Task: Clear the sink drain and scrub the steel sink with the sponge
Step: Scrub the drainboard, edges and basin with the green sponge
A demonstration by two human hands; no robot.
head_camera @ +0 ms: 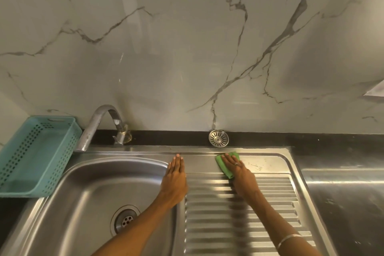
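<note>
the drain (126, 220) at seven o'clock sits open in the basin, so scrubbing looks to be the step in hand. left hand (175, 181) rests flat, grip open, on the sink (270, 203) divider. right hand (239, 169), fingers straight, presses the green sponge (225, 169) at one o'clock; next, likely strokes across the stained patch beside it. beyond, the strainer (218, 138) lies on the table ledge.

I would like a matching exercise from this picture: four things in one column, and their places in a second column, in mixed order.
Things:
1. green sponge
2. drain strainer
3. teal basket
4. left hand

Places:
A. on the dark ledge by the wall
B. left of the tap
C. under the right hand, on the drainboard
D. flat on the steel between basin and drainboard

Pairs: 1-C, 2-A, 3-B, 4-D
</note>
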